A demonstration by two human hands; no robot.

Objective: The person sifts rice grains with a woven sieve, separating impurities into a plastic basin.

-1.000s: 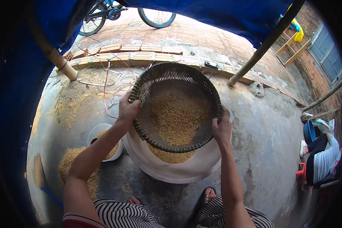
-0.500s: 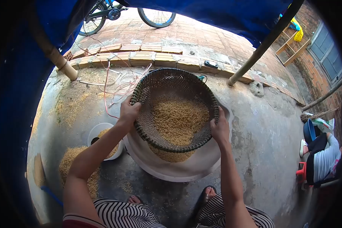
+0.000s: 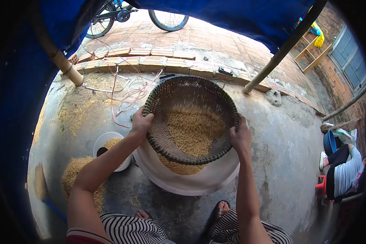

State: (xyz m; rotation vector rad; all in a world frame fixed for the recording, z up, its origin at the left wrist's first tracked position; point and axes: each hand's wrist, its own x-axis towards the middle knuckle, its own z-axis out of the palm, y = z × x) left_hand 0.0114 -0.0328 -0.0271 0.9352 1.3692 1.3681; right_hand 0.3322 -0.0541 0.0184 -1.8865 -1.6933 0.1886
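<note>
A round woven basket hangs in the air, tilted, with yellow-brown grain inside it, part of it blurred by motion. My left hand is closed on the basket's left rim, and my right hand grips the right rim. The far fingers of both are partly hidden by the rim. Beneath the basket, a wide light-coloured basin rests on the floor and holds more grain.
Left of the basin are a white bowl with grain and a dark opening, and a grain pile. Bamboo poles, tangled wires and a brick edge lie beyond. A seated person is at right.
The basket and both my hands have shifted slightly right and a little down in view. Grain inside the basket has moved and now looks blurred at its far side.
</note>
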